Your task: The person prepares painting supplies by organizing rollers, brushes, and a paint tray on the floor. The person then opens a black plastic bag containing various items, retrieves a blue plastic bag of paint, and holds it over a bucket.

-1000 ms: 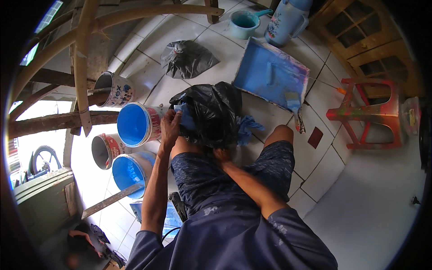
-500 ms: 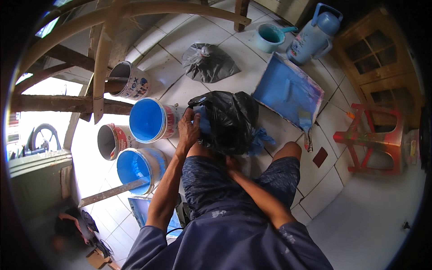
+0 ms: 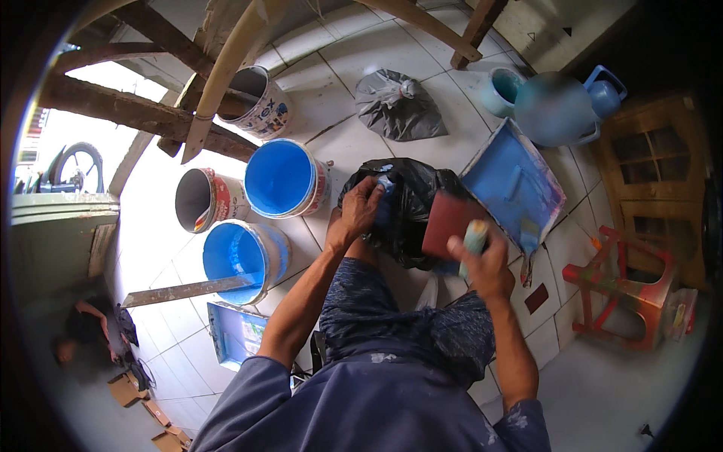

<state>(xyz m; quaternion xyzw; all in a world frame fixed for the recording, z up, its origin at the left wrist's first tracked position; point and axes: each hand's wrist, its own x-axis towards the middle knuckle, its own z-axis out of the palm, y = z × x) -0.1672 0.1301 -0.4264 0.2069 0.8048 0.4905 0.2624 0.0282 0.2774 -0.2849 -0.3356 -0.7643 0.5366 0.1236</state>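
My left hand (image 3: 361, 207) is closed on the rim of a black plastic bag (image 3: 410, 177), which stands between my knees; something blue shows just inside its mouth. In my right hand (image 3: 489, 264) is a flat tool (image 3: 450, 224) with a broad reddish-brown blade and a pale green handle (image 3: 474, 237). It is smeared by motion, so its exact kind is unclear. The blade is over the right side of the bag; whether they touch I cannot tell. Below the bag, a pale translucent scrap (image 3: 428, 292) lies between my thighs.
Blue-lined paint buckets (image 3: 312, 181) stand left, one with a wooden stick (image 3: 188, 290) across it. A blue paint tray (image 3: 501, 184) with a brush (image 3: 529, 248) lies right, near a red stool (image 3: 633, 294). A tied grey bag (image 3: 399, 109) sits ahead; wooden beams (image 3: 120, 102) cross the upper left.
My right hand has risen from low between my legs to the bag's right side, now carrying the flat tool. My left hand stays at the bag's rim. The whole view has shifted.
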